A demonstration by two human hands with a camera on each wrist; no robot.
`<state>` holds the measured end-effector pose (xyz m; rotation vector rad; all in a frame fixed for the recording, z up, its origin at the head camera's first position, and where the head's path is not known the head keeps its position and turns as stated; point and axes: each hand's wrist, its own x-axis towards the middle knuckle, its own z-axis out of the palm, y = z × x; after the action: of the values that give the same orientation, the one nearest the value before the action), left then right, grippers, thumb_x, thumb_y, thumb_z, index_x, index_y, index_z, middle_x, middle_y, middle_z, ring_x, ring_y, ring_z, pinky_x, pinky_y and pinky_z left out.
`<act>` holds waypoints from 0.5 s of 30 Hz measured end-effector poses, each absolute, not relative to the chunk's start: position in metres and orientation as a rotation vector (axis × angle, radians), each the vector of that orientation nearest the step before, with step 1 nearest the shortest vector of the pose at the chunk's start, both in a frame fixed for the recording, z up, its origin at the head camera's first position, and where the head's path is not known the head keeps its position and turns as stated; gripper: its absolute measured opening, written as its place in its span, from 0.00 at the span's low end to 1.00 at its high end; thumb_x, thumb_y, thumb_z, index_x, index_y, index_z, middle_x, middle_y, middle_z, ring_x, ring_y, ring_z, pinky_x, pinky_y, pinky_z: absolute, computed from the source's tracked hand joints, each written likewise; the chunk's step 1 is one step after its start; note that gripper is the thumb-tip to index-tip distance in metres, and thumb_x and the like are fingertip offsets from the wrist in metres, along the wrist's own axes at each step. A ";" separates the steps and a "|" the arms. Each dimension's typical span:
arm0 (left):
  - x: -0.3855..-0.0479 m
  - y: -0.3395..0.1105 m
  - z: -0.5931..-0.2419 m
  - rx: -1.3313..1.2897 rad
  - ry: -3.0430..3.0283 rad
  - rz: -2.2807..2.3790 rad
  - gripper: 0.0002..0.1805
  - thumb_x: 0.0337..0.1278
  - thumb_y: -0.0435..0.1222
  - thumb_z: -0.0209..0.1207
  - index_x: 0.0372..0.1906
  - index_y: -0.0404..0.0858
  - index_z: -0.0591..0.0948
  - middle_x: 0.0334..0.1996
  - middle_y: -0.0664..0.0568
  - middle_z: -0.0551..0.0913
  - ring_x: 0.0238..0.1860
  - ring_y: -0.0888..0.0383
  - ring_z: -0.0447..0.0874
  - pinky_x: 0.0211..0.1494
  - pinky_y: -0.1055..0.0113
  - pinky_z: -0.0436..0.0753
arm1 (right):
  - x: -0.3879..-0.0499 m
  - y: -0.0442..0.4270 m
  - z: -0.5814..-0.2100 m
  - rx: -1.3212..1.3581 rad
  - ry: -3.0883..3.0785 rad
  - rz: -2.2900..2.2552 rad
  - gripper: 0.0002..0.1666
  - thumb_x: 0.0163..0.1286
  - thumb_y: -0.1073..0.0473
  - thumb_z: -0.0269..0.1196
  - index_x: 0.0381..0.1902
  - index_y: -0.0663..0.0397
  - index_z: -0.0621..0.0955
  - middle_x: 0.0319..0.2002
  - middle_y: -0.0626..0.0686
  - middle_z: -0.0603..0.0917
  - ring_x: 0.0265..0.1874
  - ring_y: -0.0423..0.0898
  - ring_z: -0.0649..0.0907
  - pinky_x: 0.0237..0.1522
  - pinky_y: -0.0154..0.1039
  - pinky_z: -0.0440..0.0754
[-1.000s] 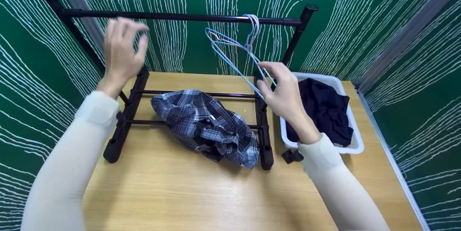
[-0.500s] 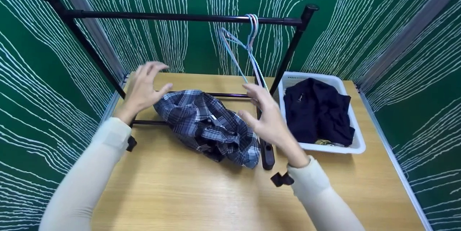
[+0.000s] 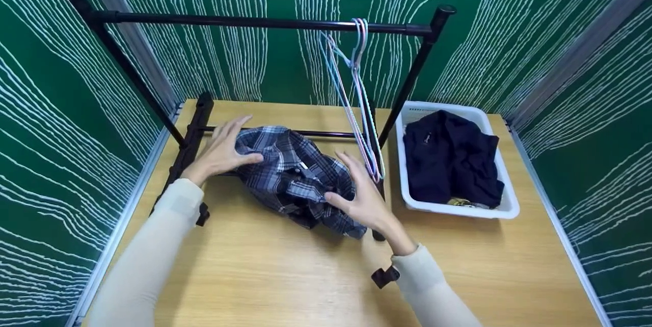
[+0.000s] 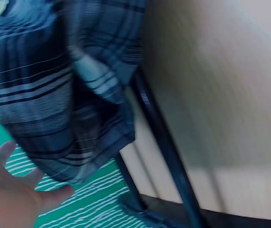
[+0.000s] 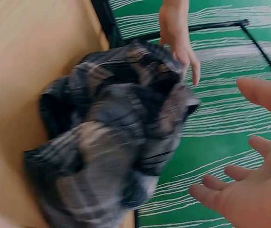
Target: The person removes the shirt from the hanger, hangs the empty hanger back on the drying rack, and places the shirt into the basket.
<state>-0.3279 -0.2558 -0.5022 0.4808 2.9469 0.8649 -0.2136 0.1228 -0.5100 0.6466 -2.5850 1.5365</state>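
A crumpled blue-and-grey plaid shirt (image 3: 285,174) lies across the lower bars of a black clothes rack (image 3: 229,20). At its left end is my left hand (image 3: 221,151), fingers spread and thumb over the cloth; the left wrist view shows the hand (image 4: 12,194) just beside the fabric. My right hand (image 3: 364,197) hovers at the shirt's right end with the thumb stretched out. In the right wrist view the fingers (image 5: 242,173) are spread apart from the shirt (image 5: 111,128). Neither hand grips anything.
Several thin blue and pink hangers (image 3: 359,108) hang from the rack's top bar, right of its middle. Beside the rack a white plastic basket (image 3: 512,205) holds dark navy clothing (image 3: 453,159). Green walls with white streaks enclose the wooden table (image 3: 285,276) behind and on both sides.
Both hands have come down from the rack and hangers to either end of the shirt. The hangers have swung and now hang narrower, edge-on. The shirt stays where it was.
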 end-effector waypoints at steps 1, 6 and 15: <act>-0.328 -0.256 -0.506 0.478 2.926 0.870 0.64 0.52 0.68 0.71 0.87 0.59 0.47 0.87 0.47 0.45 0.84 0.30 0.40 0.75 0.20 0.48 | -0.213 0.123 -0.515 0.622 -2.612 1.530 0.57 0.66 0.47 0.76 0.86 0.41 0.59 0.86 0.60 0.50 0.83 0.60 0.55 0.79 0.66 0.57; -0.329 -0.257 -0.523 0.447 2.833 0.877 0.69 0.49 0.69 0.73 0.88 0.59 0.42 0.88 0.46 0.40 0.84 0.30 0.33 0.76 0.22 0.46 | -0.212 0.125 -0.541 0.494 -2.719 1.498 0.67 0.62 0.39 0.78 0.88 0.36 0.51 0.87 0.58 0.34 0.85 0.63 0.40 0.78 0.73 0.46; -0.322 -0.241 -0.545 0.466 2.728 0.926 0.75 0.42 0.66 0.78 0.87 0.61 0.40 0.87 0.39 0.34 0.84 0.28 0.34 0.76 0.22 0.49 | -0.216 0.118 -0.575 0.357 -2.744 1.568 0.76 0.56 0.40 0.82 0.88 0.42 0.46 0.85 0.65 0.28 0.82 0.73 0.41 0.76 0.73 0.54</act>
<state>-0.3220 -0.2409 -0.5449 0.4660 2.7285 0.9255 -0.2161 0.1180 -0.5746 0.3571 -2.7439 1.5684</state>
